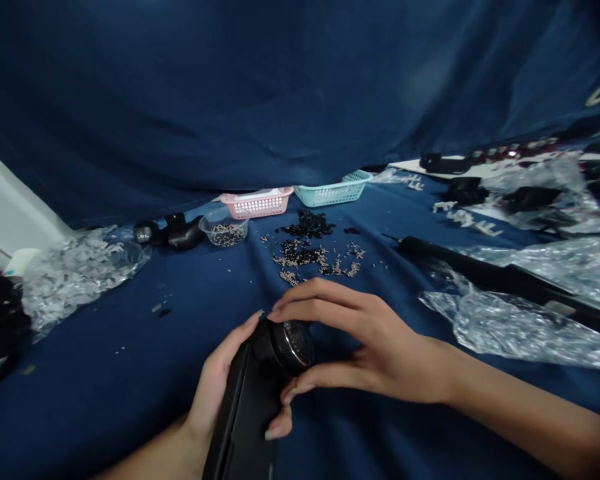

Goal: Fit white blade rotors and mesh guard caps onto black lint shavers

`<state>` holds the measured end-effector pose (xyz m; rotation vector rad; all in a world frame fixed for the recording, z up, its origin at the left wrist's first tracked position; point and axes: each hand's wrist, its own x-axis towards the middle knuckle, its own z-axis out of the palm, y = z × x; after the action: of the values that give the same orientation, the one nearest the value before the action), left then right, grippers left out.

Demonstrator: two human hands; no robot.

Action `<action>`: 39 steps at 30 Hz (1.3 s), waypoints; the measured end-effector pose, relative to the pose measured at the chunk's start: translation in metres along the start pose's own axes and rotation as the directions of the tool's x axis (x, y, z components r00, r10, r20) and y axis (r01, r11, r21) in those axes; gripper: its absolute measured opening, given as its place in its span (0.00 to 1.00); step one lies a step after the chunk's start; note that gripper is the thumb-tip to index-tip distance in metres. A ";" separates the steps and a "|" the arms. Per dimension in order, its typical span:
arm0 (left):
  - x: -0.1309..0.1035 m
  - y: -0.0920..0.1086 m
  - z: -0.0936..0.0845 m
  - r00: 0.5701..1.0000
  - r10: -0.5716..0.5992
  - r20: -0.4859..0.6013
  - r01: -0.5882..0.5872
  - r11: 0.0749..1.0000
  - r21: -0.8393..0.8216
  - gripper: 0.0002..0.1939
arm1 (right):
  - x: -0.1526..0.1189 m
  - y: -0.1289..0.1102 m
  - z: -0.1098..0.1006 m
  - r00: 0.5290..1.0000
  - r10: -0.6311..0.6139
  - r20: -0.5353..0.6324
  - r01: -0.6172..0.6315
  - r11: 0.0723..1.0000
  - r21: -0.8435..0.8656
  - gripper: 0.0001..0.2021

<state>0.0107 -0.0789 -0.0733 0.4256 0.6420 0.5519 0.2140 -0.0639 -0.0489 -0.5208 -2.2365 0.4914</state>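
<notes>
Close in front of me, my left hand [225,380] is wrapped around a long black plastic housing [253,417], its thumb along the upper side and fingertips showing on the right side. A round black part [294,347] with a ribbed edge and a shiny ring sits at the housing's far end, tilted toward the right. Curled around this round part is my right hand [350,333], with fingers over its top and thumb at its lower edge. Both hands hold the one assembly above the blue cloth. What lies under the right fingers is hidden.
Small screws [300,257] and black pieces [307,223] lie scattered ahead, near a clear bowl of screws [227,235]. Pink [257,203] and turquoise [335,192] baskets stand behind. A bag of pale pieces [80,273] is left; a long black tool [480,270] and clear plastic bags [530,327] are right.
</notes>
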 end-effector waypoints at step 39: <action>-0.031 -0.023 0.023 0.546 0.818 -0.181 -0.373 0.431 0.822 0.19 | -0.001 -0.011 0.022 0.934 0.315 -0.168 -0.234 0.896 0.378 0.21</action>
<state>0.0133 -0.1198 -0.0554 1.3380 1.3182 1.2123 0.1952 -0.0773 -0.0582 -0.6702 -1.8096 0.9154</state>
